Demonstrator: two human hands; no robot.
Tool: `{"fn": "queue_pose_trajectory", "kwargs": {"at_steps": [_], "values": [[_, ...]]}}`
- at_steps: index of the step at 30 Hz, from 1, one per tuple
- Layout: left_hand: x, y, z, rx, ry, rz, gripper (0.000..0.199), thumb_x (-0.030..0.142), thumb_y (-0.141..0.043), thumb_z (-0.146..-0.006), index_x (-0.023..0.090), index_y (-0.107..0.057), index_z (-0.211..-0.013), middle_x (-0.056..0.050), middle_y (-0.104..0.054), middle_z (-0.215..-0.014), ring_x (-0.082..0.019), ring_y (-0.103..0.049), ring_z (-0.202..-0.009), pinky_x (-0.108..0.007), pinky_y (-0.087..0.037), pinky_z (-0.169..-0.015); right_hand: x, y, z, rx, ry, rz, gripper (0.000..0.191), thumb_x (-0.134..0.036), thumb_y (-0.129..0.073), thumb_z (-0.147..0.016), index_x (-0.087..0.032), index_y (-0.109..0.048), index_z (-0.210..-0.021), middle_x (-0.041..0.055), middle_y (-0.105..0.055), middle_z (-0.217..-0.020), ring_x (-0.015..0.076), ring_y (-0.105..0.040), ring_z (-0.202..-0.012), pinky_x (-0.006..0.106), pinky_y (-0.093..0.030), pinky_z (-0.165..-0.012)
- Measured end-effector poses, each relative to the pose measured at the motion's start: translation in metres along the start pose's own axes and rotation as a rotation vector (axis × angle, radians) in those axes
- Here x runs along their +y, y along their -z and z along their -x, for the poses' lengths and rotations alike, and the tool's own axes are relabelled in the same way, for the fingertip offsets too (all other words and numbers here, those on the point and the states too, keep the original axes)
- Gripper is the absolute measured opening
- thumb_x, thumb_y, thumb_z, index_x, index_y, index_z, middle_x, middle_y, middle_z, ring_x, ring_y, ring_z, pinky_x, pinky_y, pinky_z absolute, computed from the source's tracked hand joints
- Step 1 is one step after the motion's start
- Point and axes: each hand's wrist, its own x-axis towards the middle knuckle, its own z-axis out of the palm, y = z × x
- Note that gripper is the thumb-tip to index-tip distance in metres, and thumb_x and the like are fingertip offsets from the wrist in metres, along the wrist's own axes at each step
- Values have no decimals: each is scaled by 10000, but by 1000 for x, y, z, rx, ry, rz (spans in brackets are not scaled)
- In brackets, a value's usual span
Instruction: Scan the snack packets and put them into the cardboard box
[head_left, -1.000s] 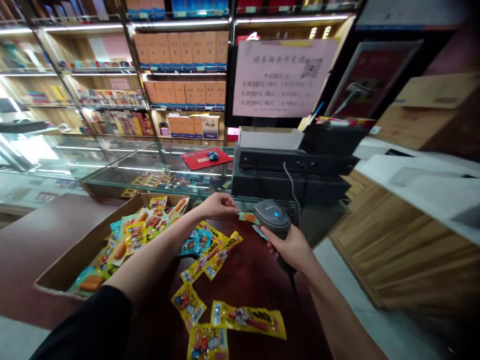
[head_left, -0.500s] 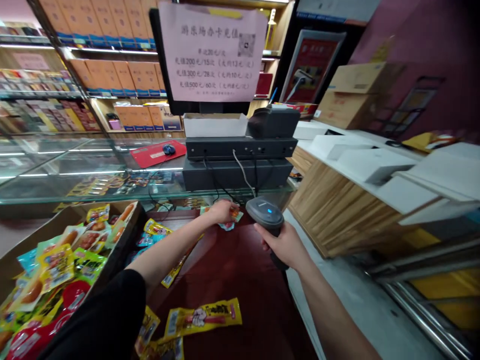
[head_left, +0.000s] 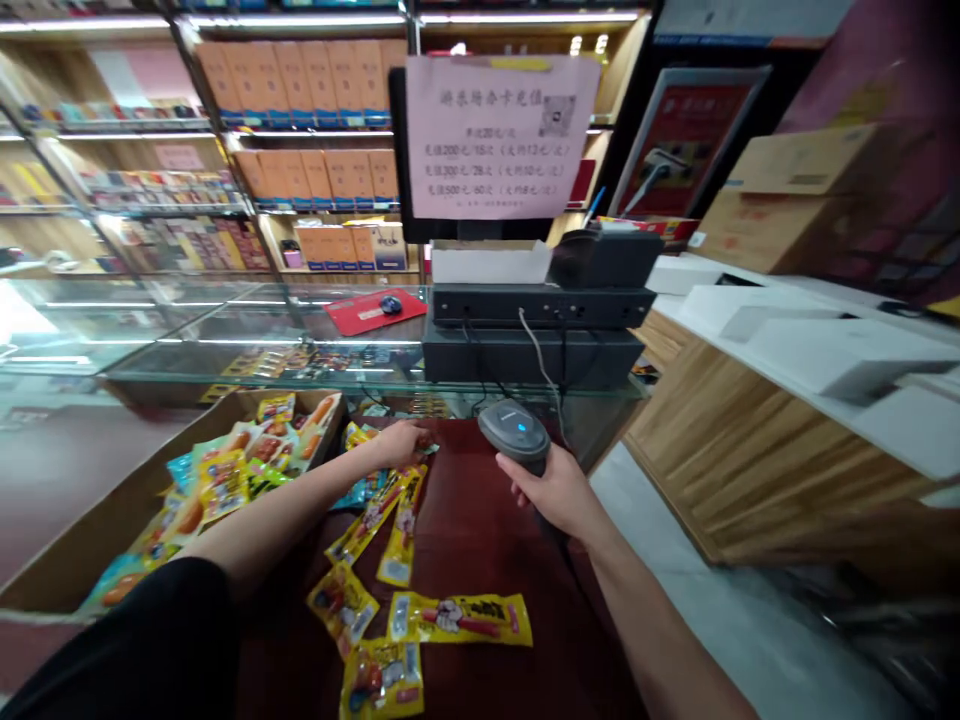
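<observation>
My right hand (head_left: 559, 490) is wrapped round the handle of a dark grey barcode scanner (head_left: 514, 435), whose blue light is lit. The scanner is held above the dark red tabletop, its head towards the left. Further left, my left hand (head_left: 405, 445) is closed over a small snack packet (head_left: 430, 450), mostly hidden under the fingers. Close below that hand lie two long yellow snack packets (head_left: 403, 525). Another long yellow packet (head_left: 461, 618) lies crosswise nearer me, beside two smaller yellow packets (head_left: 381, 678).
A cardboard box (head_left: 82, 530) of mixed snack packets stands at the left. Behind the table are a glass counter (head_left: 300, 375), a black cash drawer (head_left: 532, 350) and a monitor with a pink sign (head_left: 502, 135). White boxes (head_left: 840, 345) sit on a wooden cabinet at the right.
My left hand has moved left with the small packet, away from the scanner and towards the other packets. The right hand still holds the scanner. The view has turned left.
</observation>
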Motion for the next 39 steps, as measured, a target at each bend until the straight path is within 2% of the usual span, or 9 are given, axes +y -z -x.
{"fn": "queue_pose_trajectory", "kwargs": {"at_steps": [3, 5, 9, 11, 17, 22, 28, 32, 39], "values": [[-32, 17, 36, 35, 146, 128, 253, 193, -603, -705, 189, -718, -930, -58, -705, -927, -205, -635, -906, -274, -461, -848, -22, -33, -10, -124, 49, -9, 308, -469, -606, -783, -162, -580, -782, 11, -631, -542, 131, -586, -413, 216, -453, -425], [-43, 29, 53, 141, 235, 350, 251, 245, -592, -746, 181, -710, -957, -49, -709, -907, -197, -643, -882, -281, -483, -822, -36, -54, -17, -177, 70, -24, 317, -473, -604, -782, -158, -579, -804, 15, -635, -551, 132, -583, -408, 218, -451, -418], [-44, 49, 73, 381, 308, 1024, 399, 437, -611, -766, 154, -645, -1045, -66, -694, -930, -182, -651, -797, -289, -544, -658, -53, -89, -28, -255, 92, -32, 337, -488, -607, -775, -158, -583, -837, 21, -646, -570, 141, -589, -405, 230, -461, -422], [-40, 55, 80, 455, 318, 1187, 464, 466, -685, -701, 155, -619, -1038, -63, -688, -901, -169, -648, -736, -270, -544, -578, -58, -100, -33, -286, 110, -36, 343, -495, -604, -776, -161, -590, -853, 27, -660, -595, 145, -596, -410, 236, -464, -426], [-41, 70, 97, 606, 408, 1185, 441, 478, -743, -631, 150, -611, -895, -14, -664, -746, -86, -565, -524, -171, -419, -427, -58, -110, -42, -302, 122, -46, 349, -522, -588, -783, -173, -578, -788, 24, -644, -562, 156, -599, -421, 251, -472, -435], [-44, 76, 99, 688, 369, 1372, 399, 371, -774, -632, 123, -606, -896, -50, -677, -824, -107, -630, -679, -190, -485, -576, -49, -107, -41, -292, 125, -20, 343, -509, -605, -774, -171, -590, -831, 18, -644, -562, 159, -595, -414, 260, -471, -436], [-37, 70, 93, 613, 349, 1513, 485, 241, -843, -535, 131, -609, -946, -48, -673, -860, -149, -660, -748, -312, -551, -728, -49, -109, -37, -295, 153, 1, 320, -480, -611, -770, -168, -613, -840, 8, -635, -538, 159, -586, -408, 262, -467, -439], [-39, 71, 94, 655, 403, 1437, 486, 274, -849, -510, 117, -656, -927, -49, -689, -816, -148, -653, -703, -282, -543, -686, -54, -110, -33, -298, 180, -16, 319, -461, -627, -755, -163, -643, -868, 15, -647, -541, 171, -601, -439, 268, -481, -462], [-52, 73, 101, 623, 447, 1184, 430, 334, -831, -513, 141, -709, -878, -21, -677, -725, -114, -603, -625, -198, -474, -535, -62, -114, -27, -281, 217, -35, 289, -403, -665, -721, -177, -675, -901, 44, -687, -615, 228, -679, -645, 277, -512, -531]]}}
